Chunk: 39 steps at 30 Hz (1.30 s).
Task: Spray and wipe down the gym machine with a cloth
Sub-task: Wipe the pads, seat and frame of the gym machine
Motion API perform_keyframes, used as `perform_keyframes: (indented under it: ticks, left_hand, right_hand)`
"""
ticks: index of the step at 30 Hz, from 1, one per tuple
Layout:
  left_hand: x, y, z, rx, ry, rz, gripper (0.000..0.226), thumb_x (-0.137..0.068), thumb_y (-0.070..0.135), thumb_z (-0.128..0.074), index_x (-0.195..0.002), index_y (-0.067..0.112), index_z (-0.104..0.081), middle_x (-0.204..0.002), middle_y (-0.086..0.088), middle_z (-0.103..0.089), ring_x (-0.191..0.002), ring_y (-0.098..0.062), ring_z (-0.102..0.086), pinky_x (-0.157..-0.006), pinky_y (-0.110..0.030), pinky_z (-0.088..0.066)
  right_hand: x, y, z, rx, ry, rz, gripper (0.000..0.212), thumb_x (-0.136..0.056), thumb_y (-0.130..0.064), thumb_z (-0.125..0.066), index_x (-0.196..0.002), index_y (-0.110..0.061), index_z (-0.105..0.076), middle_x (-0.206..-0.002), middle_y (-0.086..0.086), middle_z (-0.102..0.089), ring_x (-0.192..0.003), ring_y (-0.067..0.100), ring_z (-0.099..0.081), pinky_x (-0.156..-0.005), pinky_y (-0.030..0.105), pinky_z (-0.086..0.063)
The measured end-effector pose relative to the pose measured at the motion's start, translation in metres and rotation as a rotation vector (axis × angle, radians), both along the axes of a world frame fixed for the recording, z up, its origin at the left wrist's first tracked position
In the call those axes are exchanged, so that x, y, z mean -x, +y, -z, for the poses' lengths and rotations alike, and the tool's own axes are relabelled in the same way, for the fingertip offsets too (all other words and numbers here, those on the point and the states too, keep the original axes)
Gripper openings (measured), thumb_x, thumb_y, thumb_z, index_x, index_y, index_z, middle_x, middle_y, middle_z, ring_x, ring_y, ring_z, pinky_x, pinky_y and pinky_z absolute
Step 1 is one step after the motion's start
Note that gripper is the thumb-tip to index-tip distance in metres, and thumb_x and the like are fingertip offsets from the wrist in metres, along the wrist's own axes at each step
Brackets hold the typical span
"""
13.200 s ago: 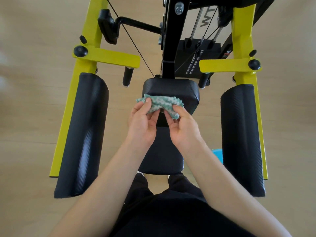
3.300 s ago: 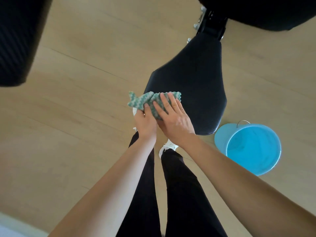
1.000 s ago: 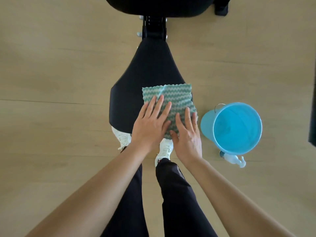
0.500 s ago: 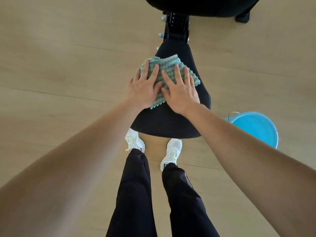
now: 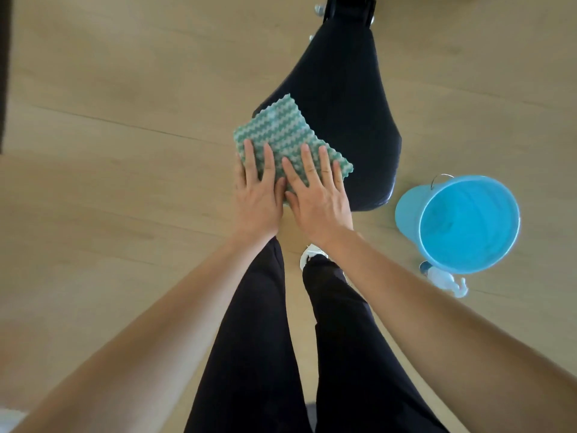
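Head view: your left hand [image 5: 260, 195] and right hand [image 5: 317, 195] are pressing, fingers spread flat, on the cloth [image 5: 285, 135] covering the seat pad [image 5: 346, 98]; bucket [image 5: 462, 223] sitting at three o'clock.

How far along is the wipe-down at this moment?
Done: nothing provable; the seat shows no visible wet marks. In hand: both hands, left and right, press the cloth flat on the seat's near left edge. The spray bottle lies on the floor behind the bucket, untouched. Left: the seat's right and far parts; the rest of the machine is out of view.
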State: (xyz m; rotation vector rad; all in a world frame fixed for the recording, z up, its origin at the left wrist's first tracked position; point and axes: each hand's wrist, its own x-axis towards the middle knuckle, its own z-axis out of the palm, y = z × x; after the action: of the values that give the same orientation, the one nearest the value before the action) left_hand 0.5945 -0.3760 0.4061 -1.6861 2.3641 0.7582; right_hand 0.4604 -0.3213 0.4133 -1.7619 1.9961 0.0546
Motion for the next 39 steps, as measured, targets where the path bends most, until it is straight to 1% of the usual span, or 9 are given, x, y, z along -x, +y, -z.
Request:
perform_keyframes:
  ticks: [8,11,14,19,23,27,30,34,39]
  left_hand:
    - [0.052,0.031,-0.009,0.091,0.005,0.349,0.056,-0.108,0.042,-0.036,-0.160,0.022,-0.030,-0.170,-0.011,-0.018,-0.157,-0.041,-0.007,-0.127,-0.058,-0.013]
    - [0.084,0.012,-0.006,0.085,-0.011,0.465,0.057,-0.109,0.047,-0.027,-0.162,0.027,-0.024,-0.172,-0.010,-0.014,-0.158,-0.040,-0.006,-0.127,-0.055,-0.012]
    - [0.115,-0.015,0.000,0.091,-0.014,0.570,0.060,-0.108,0.051,-0.022,-0.163,0.030,-0.017,-0.172,-0.009,-0.008,-0.158,-0.038,-0.004,-0.129,-0.051,-0.008]
    - [0.139,-0.037,0.006,0.078,-0.011,0.624,0.061,-0.108,0.053,-0.024,-0.164,0.029,-0.013,-0.173,-0.009,-0.004,-0.159,-0.037,0.001,-0.129,-0.050,-0.004]
    - [0.119,-0.026,0.006,0.126,0.064,0.673,0.060,-0.108,0.054,-0.031,-0.162,0.029,-0.024,-0.171,-0.008,-0.017,-0.158,-0.035,-0.010,-0.129,-0.049,-0.013]
    - [0.092,0.007,0.002,0.176,0.207,0.579,0.049,-0.104,0.045,-0.051,-0.149,0.024,-0.051,-0.159,-0.006,-0.044,-0.147,-0.032,-0.038,-0.121,-0.045,-0.034]
    - [0.075,0.033,-0.005,0.166,0.328,0.474,0.035,-0.097,0.024,-0.067,-0.131,0.015,-0.068,-0.130,-0.007,-0.064,-0.113,-0.031,-0.057,-0.095,-0.043,-0.054]
    - [0.063,0.048,-0.030,0.015,0.270,0.360,0.020,-0.084,-0.003,-0.067,-0.095,0.011,-0.075,-0.091,-0.005,-0.065,-0.080,-0.028,-0.055,-0.070,-0.045,-0.054]
    - [0.055,0.039,-0.095,-0.286,0.235,0.098,0.013,-0.091,0.018,-0.062,-0.094,0.027,-0.071,-0.091,0.013,-0.067,-0.089,-0.013,-0.061,-0.073,-0.031,-0.049]
  right_hand:
    - [0.044,0.064,0.001,0.012,-0.008,0.271,0.061,-0.109,-0.040,-0.036,-0.164,-0.019,-0.019,-0.171,0.017,-0.010,-0.159,0.036,-0.007,-0.128,0.051,-0.017]
    - [0.070,0.063,0.003,-0.042,-0.080,0.410,0.064,-0.110,-0.043,-0.035,-0.165,-0.024,-0.009,-0.173,0.012,0.004,-0.159,0.037,-0.004,-0.120,0.056,-0.035]
    - [0.099,0.043,0.005,-0.111,-0.277,0.587,0.067,-0.109,-0.043,-0.039,-0.164,-0.035,0.000,-0.172,0.003,0.014,-0.144,0.042,-0.042,-0.093,0.054,-0.057]
    - [0.118,0.026,0.005,-0.037,-0.511,0.813,0.071,-0.103,-0.038,-0.053,-0.162,-0.041,-0.014,-0.161,-0.004,-0.042,-0.129,0.021,-0.060,-0.101,0.046,-0.055]
    - [0.099,0.042,0.000,-0.016,-0.492,0.888,0.074,-0.098,-0.036,-0.061,-0.161,-0.038,-0.022,-0.152,-0.001,-0.055,-0.126,0.021,-0.063,-0.103,0.044,-0.055]
    - [0.077,0.062,-0.015,0.001,-0.429,0.942,0.069,-0.096,-0.027,-0.069,-0.158,-0.028,-0.038,-0.140,0.001,-0.066,-0.115,0.020,-0.067,-0.101,0.035,-0.054]
    - [0.066,0.071,-0.033,-0.056,-0.385,0.966,0.060,-0.097,-0.015,-0.068,-0.153,-0.022,-0.048,-0.120,0.005,-0.074,-0.104,0.023,-0.068,-0.099,0.030,-0.049]
    - [0.051,0.075,-0.068,-0.206,-0.440,0.869,0.041,-0.096,-0.008,-0.063,-0.136,-0.019,-0.066,-0.111,0.009,-0.076,-0.101,0.030,-0.067,-0.082,0.024,-0.042]
    - [0.045,0.075,-0.123,-0.199,-0.630,0.877,0.032,-0.093,-0.011,-0.064,-0.121,-0.023,-0.074,-0.106,-0.001,-0.074,-0.098,0.019,-0.066,-0.076,0.015,-0.043]
